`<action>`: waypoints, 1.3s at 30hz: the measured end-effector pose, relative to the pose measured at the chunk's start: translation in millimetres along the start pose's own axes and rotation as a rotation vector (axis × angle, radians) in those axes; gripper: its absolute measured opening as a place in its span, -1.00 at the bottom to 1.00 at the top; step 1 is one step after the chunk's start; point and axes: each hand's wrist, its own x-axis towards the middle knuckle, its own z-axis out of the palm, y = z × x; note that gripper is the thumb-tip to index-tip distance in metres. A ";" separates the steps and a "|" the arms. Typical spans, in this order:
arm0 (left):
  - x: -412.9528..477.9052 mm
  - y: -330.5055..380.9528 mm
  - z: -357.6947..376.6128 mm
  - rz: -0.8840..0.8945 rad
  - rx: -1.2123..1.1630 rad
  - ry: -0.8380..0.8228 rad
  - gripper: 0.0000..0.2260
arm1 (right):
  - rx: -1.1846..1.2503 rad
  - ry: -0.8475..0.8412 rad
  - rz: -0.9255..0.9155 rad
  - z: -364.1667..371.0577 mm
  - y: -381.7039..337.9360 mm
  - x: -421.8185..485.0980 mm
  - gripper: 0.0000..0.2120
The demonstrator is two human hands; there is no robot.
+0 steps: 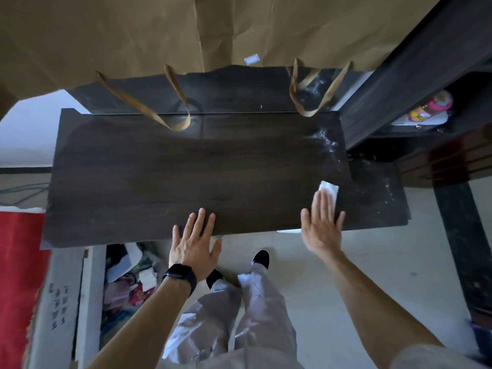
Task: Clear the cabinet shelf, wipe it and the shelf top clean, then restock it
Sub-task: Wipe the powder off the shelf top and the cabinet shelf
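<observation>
Dark wood shelf top (186, 169); white dust (328, 139) at the right rear. Right hand (320, 225) flat, fingers straight, pressing a white wipe (330, 189) (cloth or tissue, unclear) near the right edge. Left hand (194, 243) splayed flat on the front edge. Brown paper bags (133, 35) overhang the rear. Pale floor (359, 262) below, cluttered box (87, 302) at left.

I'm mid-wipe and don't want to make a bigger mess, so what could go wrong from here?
The white dust at the back right could get swept by the wipe under your right hand onto the lower ledge. The paper bag handles drape onto the shelf top; a wide stroke might snag one and drag the bag. Dust pushed forward may fall into the open box below.
</observation>
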 end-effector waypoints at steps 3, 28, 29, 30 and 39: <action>2.5 7.1 2.5 -0.009 -0.024 0.052 -0.42 | 0.065 0.023 0.152 -4.8 8.3 12.0 -0.36; 101.0 125.7 -30.5 -0.158 0.003 -0.009 -0.44 | -0.076 0.108 -0.529 -36.2 -59.7 174.6 -0.34; 101.6 127.0 -31.3 -0.168 0.005 -0.012 -0.44 | -0.075 0.109 -0.461 -41.8 -59.0 193.3 -0.33; 102.3 128.4 -31.7 -0.181 0.000 -0.016 -0.44 | -0.063 0.104 -0.380 -46.6 -55.4 208.9 -0.31; 103.8 136.9 -27.1 -0.240 -0.060 0.005 -0.41 | 0.088 0.196 -0.091 -63.3 -37.1 237.1 -0.21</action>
